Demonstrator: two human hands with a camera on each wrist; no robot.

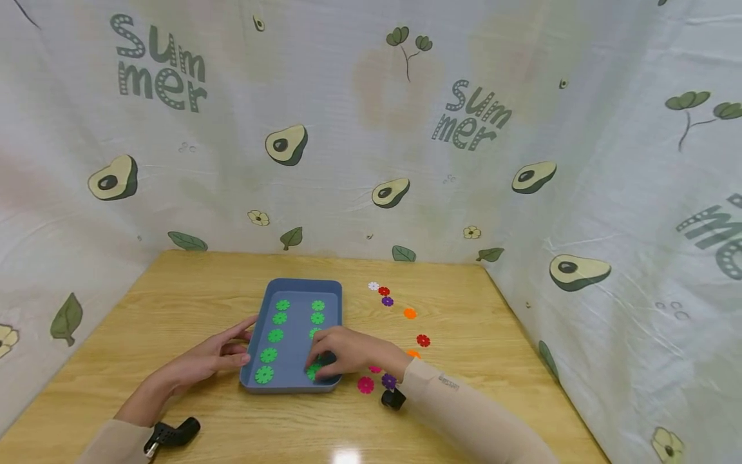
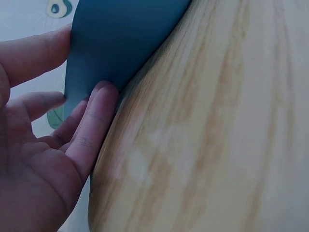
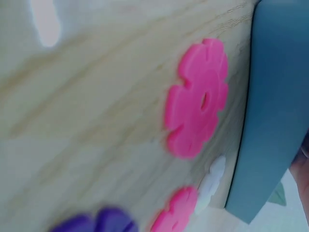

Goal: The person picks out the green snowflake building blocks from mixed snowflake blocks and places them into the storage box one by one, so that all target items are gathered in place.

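A blue rectangular tray holds green flower-shaped discs lying in two columns along its long sides. My left hand rests against the tray's left side, its fairly straight fingertips touching the outer wall in the left wrist view. Inside the tray's near right corner, my right hand pinches a green flower disc between thumb and fingers, at the tray floor. Part of the right column is hidden beneath that hand. The right wrist view shows the tray's outer wall but barely any of the hand.
Right of the tray, loose flower discs lie on the wooden table: a pink disc, a purple disc, a red disc, an orange disc and a white disc among them. A printed curtain surrounds the table.
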